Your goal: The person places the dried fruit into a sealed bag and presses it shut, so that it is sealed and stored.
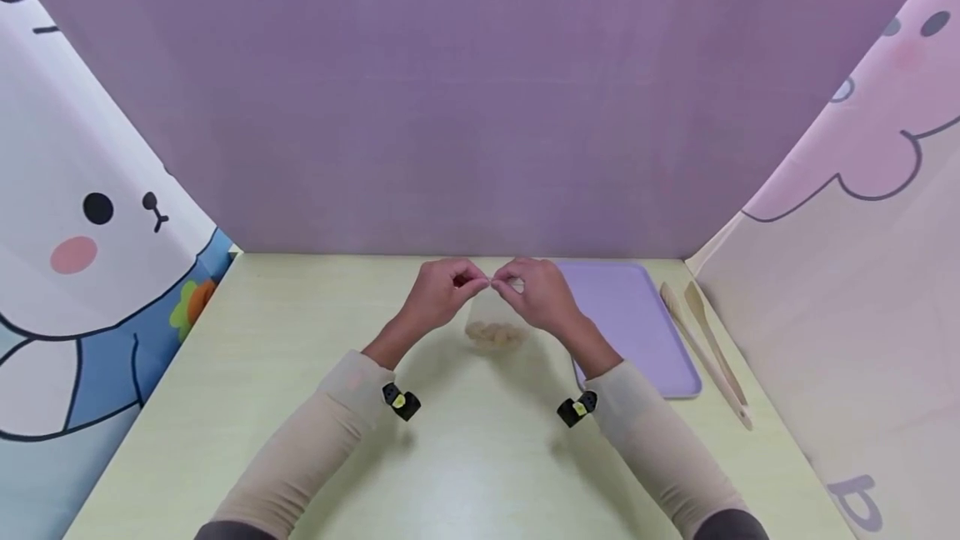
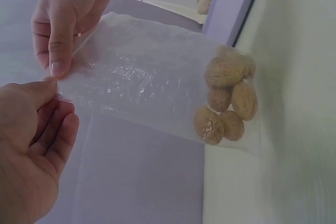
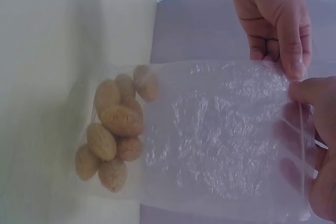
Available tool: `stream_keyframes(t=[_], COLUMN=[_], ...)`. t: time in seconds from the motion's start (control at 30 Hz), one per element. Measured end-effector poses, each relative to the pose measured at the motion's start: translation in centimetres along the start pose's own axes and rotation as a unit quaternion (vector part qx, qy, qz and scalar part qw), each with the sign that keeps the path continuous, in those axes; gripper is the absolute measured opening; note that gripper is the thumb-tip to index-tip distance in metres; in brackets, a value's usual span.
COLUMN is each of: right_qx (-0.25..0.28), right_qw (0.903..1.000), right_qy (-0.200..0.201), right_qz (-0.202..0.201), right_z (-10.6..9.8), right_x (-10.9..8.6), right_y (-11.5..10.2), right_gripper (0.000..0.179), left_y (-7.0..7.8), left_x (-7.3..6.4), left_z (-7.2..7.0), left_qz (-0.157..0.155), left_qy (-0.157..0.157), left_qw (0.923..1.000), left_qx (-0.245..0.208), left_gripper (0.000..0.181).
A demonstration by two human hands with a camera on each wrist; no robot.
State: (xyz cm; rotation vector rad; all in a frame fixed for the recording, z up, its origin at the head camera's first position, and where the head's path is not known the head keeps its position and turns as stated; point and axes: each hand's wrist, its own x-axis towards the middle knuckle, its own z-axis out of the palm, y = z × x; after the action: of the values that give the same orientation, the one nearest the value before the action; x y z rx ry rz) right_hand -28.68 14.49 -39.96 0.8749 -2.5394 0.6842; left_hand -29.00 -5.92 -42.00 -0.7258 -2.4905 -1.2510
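A clear plastic zip bag [image 3: 210, 135] hangs from both hands above the table, its top edge uppermost. Several brown, wrinkled walnuts [image 2: 226, 72] lie gathered at the bottom of it. Thumb and fingers of the left hand [image 1: 442, 294] pinch the top edge of the bag near its middle. Right beside it, the right hand [image 1: 542, 294] pinches the same edge, and the two thumb tips almost meet. In the right wrist view some right fingers show through the film, behind the bag. Whether the seal is closed all the way along, I cannot tell.
A purple tray [image 1: 630, 327] lies on the pale table [image 1: 472, 457] to the right, partly behind the right forearm. Beyond it, near the table's right edge, lie two long wooden utensils [image 1: 708, 357]. A purple panel [image 1: 480, 107] stands along the back, with printed cloth at both sides.
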Motion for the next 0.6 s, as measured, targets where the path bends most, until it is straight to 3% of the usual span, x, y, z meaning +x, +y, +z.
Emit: stream_keyframes(t=[0.6], right_qx=[0.000], right_qw=[1.0000], right_qy=[-0.005], right_qz=[0.008], right_z=[-1.1], right_x=[-1.1], right_y=[1.7], right_gripper=[0.017], left_y=[0.3], left_x=[-0.1], left_z=[-0.7], left_qz=[0.020], left_qy=[0.010], left_qw=[0.9997], left_qx=[-0.007], left_gripper=[0.010])
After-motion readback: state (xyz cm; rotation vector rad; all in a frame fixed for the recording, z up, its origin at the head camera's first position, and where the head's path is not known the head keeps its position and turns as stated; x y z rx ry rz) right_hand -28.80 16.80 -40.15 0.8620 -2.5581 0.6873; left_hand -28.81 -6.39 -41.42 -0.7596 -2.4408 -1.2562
